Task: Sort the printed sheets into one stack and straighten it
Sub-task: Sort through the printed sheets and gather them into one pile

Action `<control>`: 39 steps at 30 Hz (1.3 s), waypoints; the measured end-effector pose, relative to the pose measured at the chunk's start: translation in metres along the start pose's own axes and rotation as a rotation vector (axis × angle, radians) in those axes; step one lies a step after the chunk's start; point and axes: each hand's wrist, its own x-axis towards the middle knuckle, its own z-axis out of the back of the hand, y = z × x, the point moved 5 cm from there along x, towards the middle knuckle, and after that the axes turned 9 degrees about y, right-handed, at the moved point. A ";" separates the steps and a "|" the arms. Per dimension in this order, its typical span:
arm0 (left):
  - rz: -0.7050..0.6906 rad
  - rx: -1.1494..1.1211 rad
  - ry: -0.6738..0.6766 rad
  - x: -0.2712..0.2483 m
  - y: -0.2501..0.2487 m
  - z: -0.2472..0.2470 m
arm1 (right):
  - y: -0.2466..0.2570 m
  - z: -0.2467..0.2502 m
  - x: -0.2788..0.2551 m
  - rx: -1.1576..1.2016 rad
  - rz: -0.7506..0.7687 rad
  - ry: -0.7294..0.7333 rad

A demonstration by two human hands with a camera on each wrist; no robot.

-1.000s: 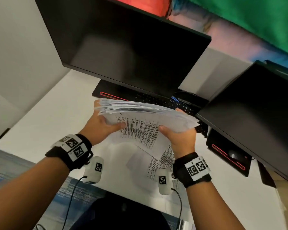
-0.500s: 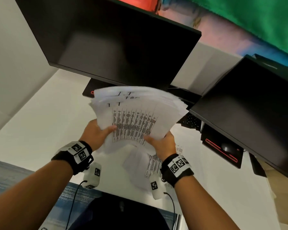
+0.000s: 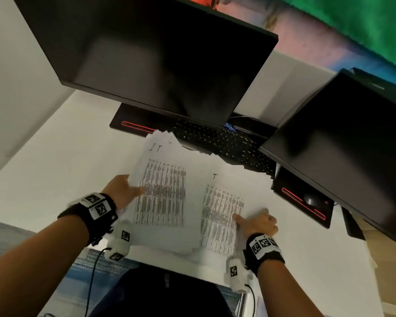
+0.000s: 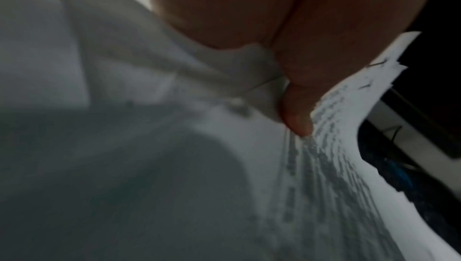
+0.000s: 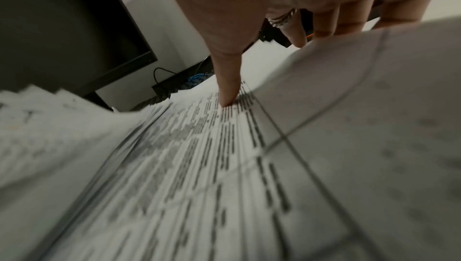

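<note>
In the head view my left hand (image 3: 133,191) grips a thick, uneven stack of printed sheets (image 3: 162,195) by its left edge, thumb on top, and the stack slopes down toward the white table (image 3: 55,161). The left wrist view shows the thumb (image 4: 297,119) lying on the fanned stack (image 4: 336,146). More printed sheets (image 3: 222,209) lie to the right, partly under the stack. My right hand (image 3: 254,221) pinches their right edge. Its thumb (image 5: 228,95) presses on the printed sheets (image 5: 199,156), and the fingers disappear behind a curled sheet.
A large dark monitor (image 3: 158,58) hangs over the far side, a second monitor (image 3: 343,145) at the right. A black keyboard (image 3: 215,136) lies just beyond the sheets. A mouse (image 3: 310,199) sits on the right stand base. The table's front edge is under my wrists.
The stack was held up before the monitor by both hands. It has come down and tipped flat toward the table. My right hand has left it and moved right onto the lower sheets.
</note>
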 end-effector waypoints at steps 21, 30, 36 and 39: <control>-0.038 0.228 -0.069 0.009 0.011 0.000 | 0.084 0.180 -0.114 0.744 0.689 -0.149; 0.054 0.011 0.000 0.009 0.008 0.000 | 0.105 0.065 -0.070 0.969 0.484 0.271; 0.095 -0.203 0.075 0.015 0.013 -0.002 | 0.097 -0.034 -0.056 0.406 0.371 0.315; 0.014 0.126 0.003 0.016 0.009 -0.008 | 0.087 -0.043 -0.054 0.264 0.470 0.283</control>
